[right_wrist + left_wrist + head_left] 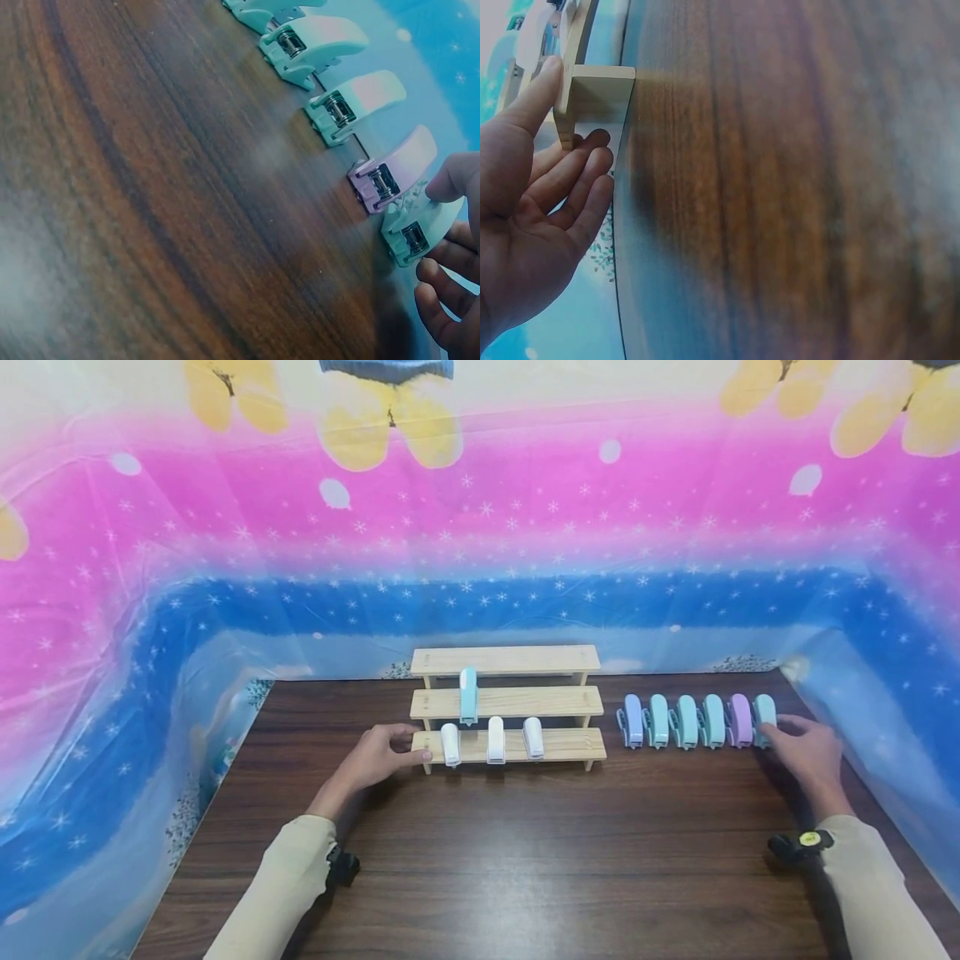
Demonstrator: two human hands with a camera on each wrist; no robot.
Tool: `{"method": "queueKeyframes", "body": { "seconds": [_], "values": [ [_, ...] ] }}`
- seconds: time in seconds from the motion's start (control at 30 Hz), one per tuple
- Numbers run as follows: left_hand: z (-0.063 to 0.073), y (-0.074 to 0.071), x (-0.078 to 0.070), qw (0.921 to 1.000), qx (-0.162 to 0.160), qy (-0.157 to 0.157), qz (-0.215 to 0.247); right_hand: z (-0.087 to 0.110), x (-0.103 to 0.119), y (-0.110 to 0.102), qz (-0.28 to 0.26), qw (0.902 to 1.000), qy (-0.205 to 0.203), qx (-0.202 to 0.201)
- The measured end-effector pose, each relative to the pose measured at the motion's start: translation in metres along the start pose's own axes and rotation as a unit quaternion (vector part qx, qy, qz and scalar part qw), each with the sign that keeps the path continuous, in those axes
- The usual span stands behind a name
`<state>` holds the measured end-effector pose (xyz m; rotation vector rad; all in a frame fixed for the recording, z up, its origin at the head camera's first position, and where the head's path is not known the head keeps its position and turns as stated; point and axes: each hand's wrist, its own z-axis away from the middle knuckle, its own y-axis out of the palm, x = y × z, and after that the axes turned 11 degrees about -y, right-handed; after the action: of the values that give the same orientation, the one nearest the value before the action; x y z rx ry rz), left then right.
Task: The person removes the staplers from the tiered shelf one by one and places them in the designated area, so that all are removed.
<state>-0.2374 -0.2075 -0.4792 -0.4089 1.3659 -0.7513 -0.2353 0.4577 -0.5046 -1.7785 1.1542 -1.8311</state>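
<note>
A three-step wooden stand [517,745] is on the table. My left hand [381,755] grips the left end of its lowest step, thumb on the top face and fingers around the end, as the left wrist view shows. On that step lie several white staplers [496,740], and a mint-green stapler [468,693] lies on the middle step. To the right, small staplers stand in a row. My right hand [808,752] pinches the mint-green stapler [411,229] at the row's right end, beside a purple stapler [394,171].
Further left in the row are more mint-green staplers [686,722] and a lavender-blue stapler [633,721]. The brown wooden table [510,860] spreads in front. A patterned pink and blue cloth [480,552] hangs behind and at both sides.
</note>
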Motion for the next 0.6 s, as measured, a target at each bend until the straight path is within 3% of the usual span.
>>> {"method": "queueKeyframes", "body": {
  "seconds": [0.37, 0.6],
  "values": [
    [0.001, 0.000, 0.000, 1.0000, -0.001, -0.005, 0.000, -0.001, -0.003, 0.000, -0.008, 0.9999, 0.005, 0.007],
    [0.001, 0.001, 0.000, 1.0000, -0.001, -0.007, 0.000, 0.000, 0.008, -0.007, -0.028, 0.9991, -0.011, -0.029]
  ]
}}
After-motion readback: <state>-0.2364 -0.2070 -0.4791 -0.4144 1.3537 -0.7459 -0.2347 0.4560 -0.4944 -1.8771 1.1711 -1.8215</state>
